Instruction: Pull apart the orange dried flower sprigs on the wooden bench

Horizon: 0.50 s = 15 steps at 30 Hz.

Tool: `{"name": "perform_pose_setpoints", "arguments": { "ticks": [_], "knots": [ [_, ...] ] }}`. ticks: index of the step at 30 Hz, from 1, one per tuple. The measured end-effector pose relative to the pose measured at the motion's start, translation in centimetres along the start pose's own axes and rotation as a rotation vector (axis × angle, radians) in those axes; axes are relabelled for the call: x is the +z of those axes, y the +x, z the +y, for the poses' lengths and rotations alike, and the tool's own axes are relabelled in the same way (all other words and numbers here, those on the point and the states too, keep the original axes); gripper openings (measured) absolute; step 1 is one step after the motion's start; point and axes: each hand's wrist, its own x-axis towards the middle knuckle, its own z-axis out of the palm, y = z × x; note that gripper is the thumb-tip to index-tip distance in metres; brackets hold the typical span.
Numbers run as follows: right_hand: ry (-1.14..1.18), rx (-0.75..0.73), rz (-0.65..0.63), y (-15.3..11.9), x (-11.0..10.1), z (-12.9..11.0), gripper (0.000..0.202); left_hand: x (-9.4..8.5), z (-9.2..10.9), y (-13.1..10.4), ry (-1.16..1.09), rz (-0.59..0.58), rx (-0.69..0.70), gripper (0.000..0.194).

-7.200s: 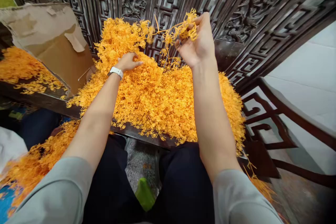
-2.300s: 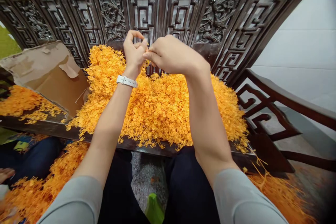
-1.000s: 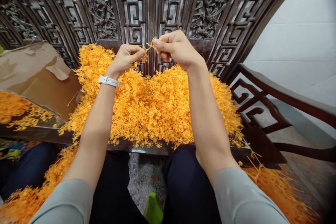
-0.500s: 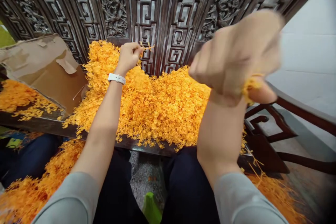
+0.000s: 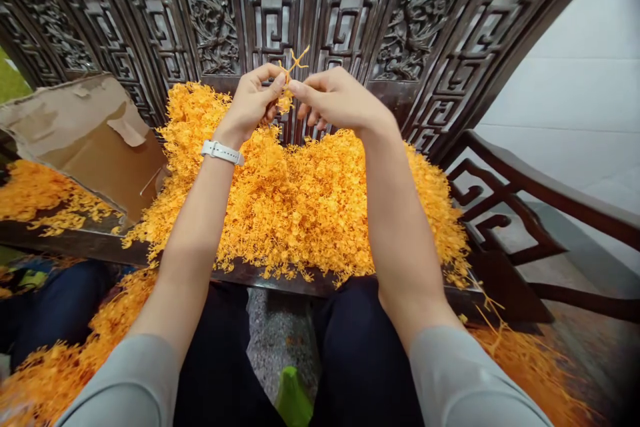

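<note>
A big heap of orange plastic flower sprigs (image 5: 305, 200) covers the seat of a dark carved wooden bench (image 5: 350, 20). Above the heap, my left hand (image 5: 253, 103), with a white watch on its wrist, and my right hand (image 5: 333, 97) meet fingertip to fingertip. Both pinch one small orange sprig (image 5: 290, 77), whose thin stems stick up between the fingers. The bench's carved back stands right behind my hands.
A torn cardboard box (image 5: 85, 133) lies at the left on the bench, with more orange sprigs (image 5: 35, 193) beside it. Orange pieces lie on the floor at left (image 5: 65, 360) and right (image 5: 530, 367). The bench's armrest (image 5: 525, 193) stands at right. My legs are below.
My right hand swung out to the right with a small orange clump half a second ago and has come back to the left hand; both again pinch the sprig.
</note>
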Motion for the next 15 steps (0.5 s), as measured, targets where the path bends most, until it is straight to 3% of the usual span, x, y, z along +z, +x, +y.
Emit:
{"name": "perform_pose_setpoints", "arguments": {
  "ticks": [5,10,12,15],
  "knots": [
    [-0.19,-0.143,0.126,0.6,2.0,-1.2,0.045,1.0,-1.5,1.1,0.071,0.134,0.116,0.051],
    [-0.344,-0.244,0.028,-1.0,0.3,-2.9,0.048,1.6,-0.9,1.2,0.122,0.111,0.202,0.047],
    [-0.259,-0.287,-0.104,-2.5,-1.2,-3.7,0.047,1.7,-0.7,0.9,0.205,0.135,0.179,0.037],
    [0.015,-0.484,-0.539,-5.3,-3.6,-4.8,0.038,0.4,-1.8,0.2,0.299,0.251,0.11,0.029]
  ]
}}
